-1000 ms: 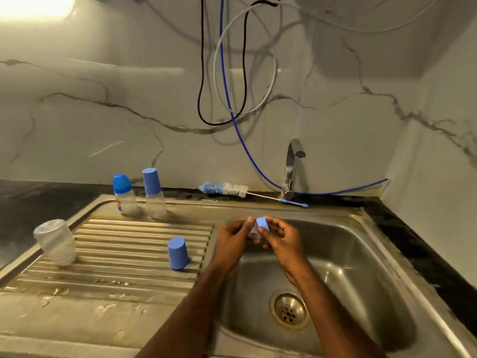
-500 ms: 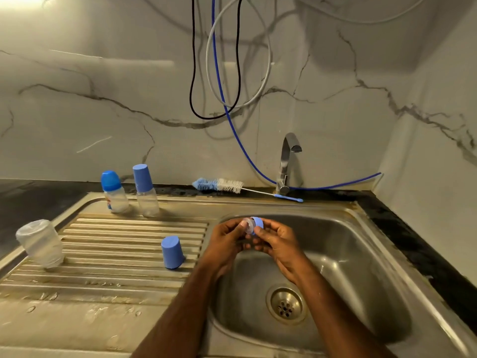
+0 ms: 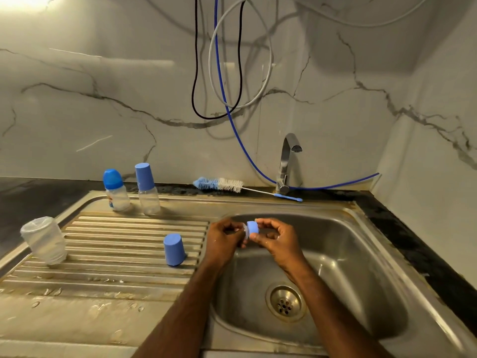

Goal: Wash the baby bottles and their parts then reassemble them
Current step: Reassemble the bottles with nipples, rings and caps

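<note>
Blue collar (image 3: 252, 227) pinched between both hands' fingers (image 3: 260, 236), above sink (image 3: 361, 267)

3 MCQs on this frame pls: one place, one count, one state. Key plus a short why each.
1. Where does the bottle brush lie?
A. in the basin
B. on the counter behind the sink
C. on the drainboard

2. How many capped bottles stand at the drainboard's back edge?
A. one
B. two
C. four

3. What are the hands doing?
A. both holding the blue ring
B. both resting idle
C. one turning the tap

Key: 1 B, it lies along the wall by the tap. 2 B, a dome-capped bottle and a flat-capped bottle. 3 A, left hand and right hand pinch the blue ring over the sink.
</note>
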